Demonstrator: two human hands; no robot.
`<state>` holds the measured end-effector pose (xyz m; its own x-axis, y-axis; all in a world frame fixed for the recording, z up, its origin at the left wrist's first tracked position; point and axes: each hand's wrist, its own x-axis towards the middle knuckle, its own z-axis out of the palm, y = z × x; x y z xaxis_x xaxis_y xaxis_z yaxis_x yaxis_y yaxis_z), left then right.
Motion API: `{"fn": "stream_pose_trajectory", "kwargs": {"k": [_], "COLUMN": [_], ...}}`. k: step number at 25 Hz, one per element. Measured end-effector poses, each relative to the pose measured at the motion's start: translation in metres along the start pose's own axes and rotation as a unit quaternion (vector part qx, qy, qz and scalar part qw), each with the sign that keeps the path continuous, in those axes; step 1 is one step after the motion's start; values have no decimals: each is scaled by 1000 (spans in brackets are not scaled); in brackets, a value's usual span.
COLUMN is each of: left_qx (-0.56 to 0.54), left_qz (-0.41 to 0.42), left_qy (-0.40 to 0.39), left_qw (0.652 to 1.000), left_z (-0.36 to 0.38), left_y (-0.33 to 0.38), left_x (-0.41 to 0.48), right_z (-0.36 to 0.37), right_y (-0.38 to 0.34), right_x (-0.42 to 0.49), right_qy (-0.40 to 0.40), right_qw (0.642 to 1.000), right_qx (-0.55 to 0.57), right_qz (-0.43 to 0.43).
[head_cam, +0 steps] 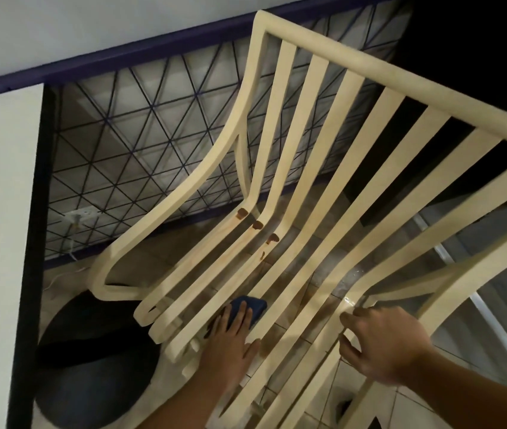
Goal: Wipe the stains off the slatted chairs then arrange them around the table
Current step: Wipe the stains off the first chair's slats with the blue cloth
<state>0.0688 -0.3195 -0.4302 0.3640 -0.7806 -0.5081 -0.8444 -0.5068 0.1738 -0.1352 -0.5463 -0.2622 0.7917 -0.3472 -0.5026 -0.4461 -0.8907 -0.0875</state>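
Observation:
A cream slatted chair [332, 168] fills the view, seen from above its seat. Brown stains [257, 225] sit on the left slats where seat meets back, with fainter brown streaks running down toward the front. My left hand [230, 342] presses a dark blue cloth [250, 306] flat onto the seat slats near the front edge, fingers straight. My right hand [382, 342] grips a slat at the right front of the seat, fingers curled round it. A wet sheen shows on the slat just above that hand.
A wall with a dark triangle pattern [141, 125] stands behind the chair, with a white socket and cable [76, 218] low on it. A dark round object [91, 366] lies on the floor at the left. A metal rail [478, 292] runs at the right over pale floor tiles.

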Motion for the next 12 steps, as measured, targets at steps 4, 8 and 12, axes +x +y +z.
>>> {"fn": "stream_pose_trajectory", "kwargs": {"k": [4,8,12], "left_qx": [-20,-39,-75], "left_qz": [2,-4,-3], "left_qy": [-42,-27,-41], "left_qw": [999,999,996], "left_z": [-16,-37,-58], "left_y": [21,55,84], "left_x": [33,78,128], "right_z": [5,8,7], "right_y": [5,8,11], "right_x": [2,2,4], "right_qy": [5,10,-5], "right_qw": [1000,999,999], "right_qx": [2,29,37], "right_qz": [-9,-28,-37]}}
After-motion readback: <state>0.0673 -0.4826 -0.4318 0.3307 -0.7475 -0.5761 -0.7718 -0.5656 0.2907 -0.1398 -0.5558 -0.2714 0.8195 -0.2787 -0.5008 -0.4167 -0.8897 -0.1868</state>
